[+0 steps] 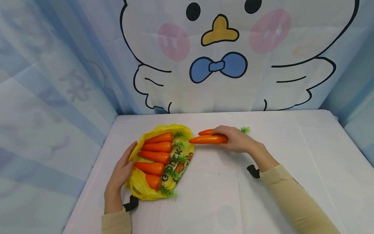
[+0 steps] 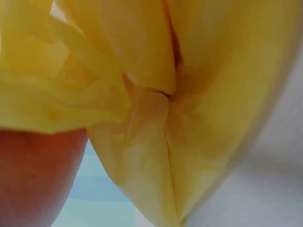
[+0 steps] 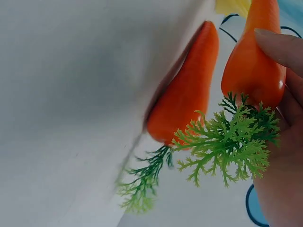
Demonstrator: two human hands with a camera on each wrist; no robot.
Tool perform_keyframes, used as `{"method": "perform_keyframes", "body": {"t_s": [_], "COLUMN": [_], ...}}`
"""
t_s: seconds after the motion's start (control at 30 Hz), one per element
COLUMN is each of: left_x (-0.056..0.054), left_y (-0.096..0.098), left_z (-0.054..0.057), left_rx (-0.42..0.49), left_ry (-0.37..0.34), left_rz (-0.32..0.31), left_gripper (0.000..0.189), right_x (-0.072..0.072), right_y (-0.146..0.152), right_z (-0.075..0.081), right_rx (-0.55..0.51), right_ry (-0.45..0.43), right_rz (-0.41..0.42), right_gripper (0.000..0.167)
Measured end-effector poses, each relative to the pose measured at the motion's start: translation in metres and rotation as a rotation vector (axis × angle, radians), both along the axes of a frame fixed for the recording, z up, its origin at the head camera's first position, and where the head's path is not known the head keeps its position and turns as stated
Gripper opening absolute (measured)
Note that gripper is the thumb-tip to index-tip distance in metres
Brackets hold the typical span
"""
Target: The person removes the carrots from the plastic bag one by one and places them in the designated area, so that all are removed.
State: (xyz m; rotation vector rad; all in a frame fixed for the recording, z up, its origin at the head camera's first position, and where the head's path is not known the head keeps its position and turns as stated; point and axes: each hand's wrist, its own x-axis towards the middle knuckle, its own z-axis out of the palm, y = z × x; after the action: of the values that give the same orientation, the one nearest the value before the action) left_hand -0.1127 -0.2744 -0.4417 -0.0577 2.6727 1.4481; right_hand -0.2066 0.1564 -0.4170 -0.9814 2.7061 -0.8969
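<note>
A yellow plastic bag (image 1: pixel 138 190) lies spread on the table, with several toy carrots (image 1: pixel 157 147) in a column on it. Their green tops point right over the bag's printed side. My left hand (image 1: pixel 121 170) grips the bag's left edge; yellow folds fill most of the left wrist view, with part of the hand at lower left. To the right of the bag, my right hand (image 1: pixel 238 138) pinches an orange carrot (image 3: pixel 253 66) by its body, tip pointing left. Just behind it, another carrot (image 3: pixel 187 90) lies on the table, its leafy top (image 1: pixel 244 130) showing past the hand.
The white-covered table (image 1: pixel 216 188) meets a curtain (image 1: pixel 216 94) with a cartoon figure at the back. Another blue and white curtain (image 1: pixel 52 113) hangs along the left side. Black wrist straps (image 1: pixel 253 171) show below both wrists.
</note>
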Motion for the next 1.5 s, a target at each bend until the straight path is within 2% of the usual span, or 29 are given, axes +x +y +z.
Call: {"method": "perform_keyframes", "body": {"t_s": [0.5,0.77,1.13,1.5], "left_x": [0.001,0.001,0.000,0.000], "left_y": [0.001,0.000,0.001,0.001], "left_z": [0.003,-0.001,0.000,0.000], "left_rx": [0.006,-0.007,-0.015,-0.018], "left_ry": [-0.009,-0.007,-0.028,-0.033], "left_rz": [0.011,0.011,0.026,0.023], "left_gripper": [0.070,0.070,0.070,0.070], "right_x": [0.002,0.003,0.008,0.013], "right_y": [0.021,0.024,0.022,0.025], "right_z": [-0.013,-0.019,-0.021,-0.021], "right_rx": [0.004,0.029,0.113,0.096], "right_ry": [-0.043,-0.076,-0.069,-0.040], "right_rz": [-0.053,-0.070,-0.080,-0.116], "right_gripper": [0.043,0.041,0.041,0.042]}}
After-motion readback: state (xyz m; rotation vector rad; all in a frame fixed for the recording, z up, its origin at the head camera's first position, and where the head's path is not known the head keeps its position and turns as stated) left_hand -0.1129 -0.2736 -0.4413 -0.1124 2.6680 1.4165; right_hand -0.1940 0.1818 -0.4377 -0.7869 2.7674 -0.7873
